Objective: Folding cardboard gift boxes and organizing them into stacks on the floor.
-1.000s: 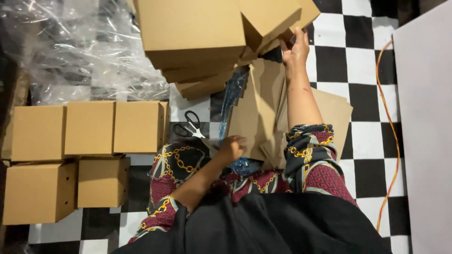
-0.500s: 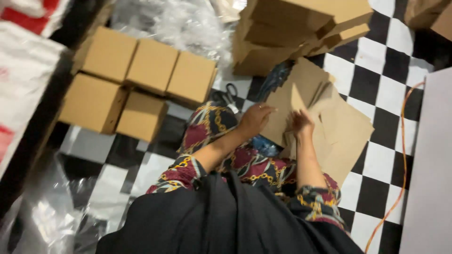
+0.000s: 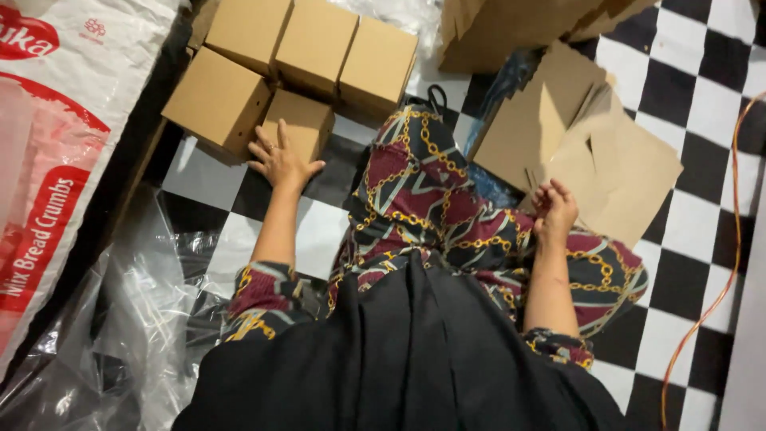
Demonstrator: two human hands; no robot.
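My left hand (image 3: 279, 160) reaches out to the left with fingers spread, its fingertips resting on a small closed cardboard box (image 3: 307, 121), right beside a larger box (image 3: 214, 100). My right hand (image 3: 554, 209) is over my patterned lap, fingers curled at the lower edge of a flat cardboard sheet (image 3: 614, 172) that lies with other flat sheets (image 3: 531, 120) against my leg. I sit on a black and white checkered floor (image 3: 694, 96).
A row of three closed boxes (image 3: 315, 48) stands behind the nearer ones. Folded cardboard is stacked at the top (image 3: 511, 28). Black-handled scissors (image 3: 435, 96) lie by my knee. A white printed sack (image 3: 48, 183), clear plastic wrap (image 3: 136, 319) and an orange cable (image 3: 722, 263) border the space.
My view swung left and down. My left hand left the flat cardboard and reached across to the small boxes. My right hand came down from the raised stack to my lap.
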